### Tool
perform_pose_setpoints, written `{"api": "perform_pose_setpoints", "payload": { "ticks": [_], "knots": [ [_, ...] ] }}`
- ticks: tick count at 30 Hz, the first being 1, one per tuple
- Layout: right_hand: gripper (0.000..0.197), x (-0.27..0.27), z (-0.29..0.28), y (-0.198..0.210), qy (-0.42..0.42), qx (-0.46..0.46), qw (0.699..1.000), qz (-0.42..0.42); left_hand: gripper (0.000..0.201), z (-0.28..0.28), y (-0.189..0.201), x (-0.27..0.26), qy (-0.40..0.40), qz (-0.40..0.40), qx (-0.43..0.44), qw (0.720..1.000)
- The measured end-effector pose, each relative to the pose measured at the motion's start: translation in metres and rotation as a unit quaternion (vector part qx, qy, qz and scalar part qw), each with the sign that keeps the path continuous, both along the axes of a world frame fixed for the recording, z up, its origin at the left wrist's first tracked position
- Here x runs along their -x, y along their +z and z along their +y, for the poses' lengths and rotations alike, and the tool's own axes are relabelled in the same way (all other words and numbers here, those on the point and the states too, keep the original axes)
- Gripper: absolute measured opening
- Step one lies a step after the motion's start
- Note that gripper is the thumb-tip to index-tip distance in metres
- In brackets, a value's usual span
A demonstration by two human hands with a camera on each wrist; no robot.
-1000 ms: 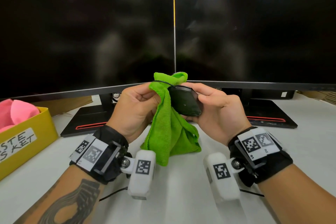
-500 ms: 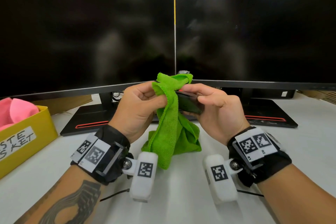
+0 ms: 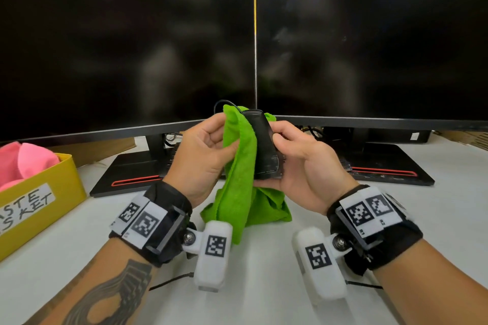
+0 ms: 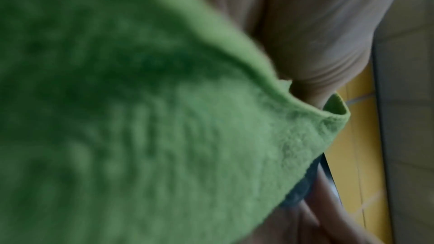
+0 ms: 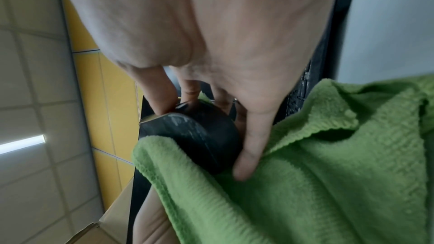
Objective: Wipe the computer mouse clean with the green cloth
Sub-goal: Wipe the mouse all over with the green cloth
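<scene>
I hold a black computer mouse [image 3: 264, 145] above the desk, turned on its edge with its underside toward me. My right hand [image 3: 293, 155] grips it, thumb on the near side and fingers behind. My left hand [image 3: 203, 150] holds the green cloth [image 3: 239, 166] bunched against the mouse's left side. The cloth's tail hangs down to the desk. In the right wrist view the mouse [image 5: 199, 133] shows scuffed streaks, with the cloth [image 5: 328, 173] wrapped beneath it and my fingers [image 5: 253, 136] around it. The cloth [image 4: 140, 118] fills the left wrist view. The mouse cable [image 3: 221, 103] loops off its top.
Two dark monitors [image 3: 126, 42] stand side by side right behind my hands, their black bases [image 3: 390, 169] on the white desk [image 3: 264, 298]. A yellow waste basket [image 3: 39, 198] with pink cloths [image 3: 23, 161] sits at the left edge.
The mouse has been turned from lying tilted to standing on edge with its underside facing me. My left hand has drawn the cloth along its left side.
</scene>
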State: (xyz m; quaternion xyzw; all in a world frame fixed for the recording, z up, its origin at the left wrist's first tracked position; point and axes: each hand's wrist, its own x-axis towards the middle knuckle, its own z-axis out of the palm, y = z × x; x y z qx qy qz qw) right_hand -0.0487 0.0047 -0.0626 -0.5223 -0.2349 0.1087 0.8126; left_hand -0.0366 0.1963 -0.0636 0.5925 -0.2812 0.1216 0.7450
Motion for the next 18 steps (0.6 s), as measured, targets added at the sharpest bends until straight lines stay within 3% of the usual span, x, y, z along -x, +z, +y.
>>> {"api": "perform_pose_setpoints", "payload": {
  "ticks": [4,9,12,15,18],
  "knots": [
    [0.034,0.002,0.003,-0.001,0.021,-0.009,1.0,0.002,0.046,-0.004,-0.002,0.001,0.038,-0.035,-0.054,0.997],
    [0.026,0.006,0.007,-0.001,0.057,-0.016,0.998,0.007,0.016,-0.006,0.006,0.007,0.093,-0.023,-0.013,0.995],
    [0.031,0.006,0.009,-0.001,0.062,-0.014,0.998,0.017,0.02,-0.004,0.006,0.005,0.137,0.004,-0.015,0.99],
    [0.027,0.006,0.011,0.0,0.052,-0.015,0.998,0.026,0.01,-0.005,0.005,0.005,0.125,-0.018,-0.048,0.991],
    [0.022,0.008,0.013,-0.001,0.028,-0.016,0.999,0.03,0.022,-0.01,0.003,0.007,0.104,-0.054,-0.074,0.99]
  ]
}}
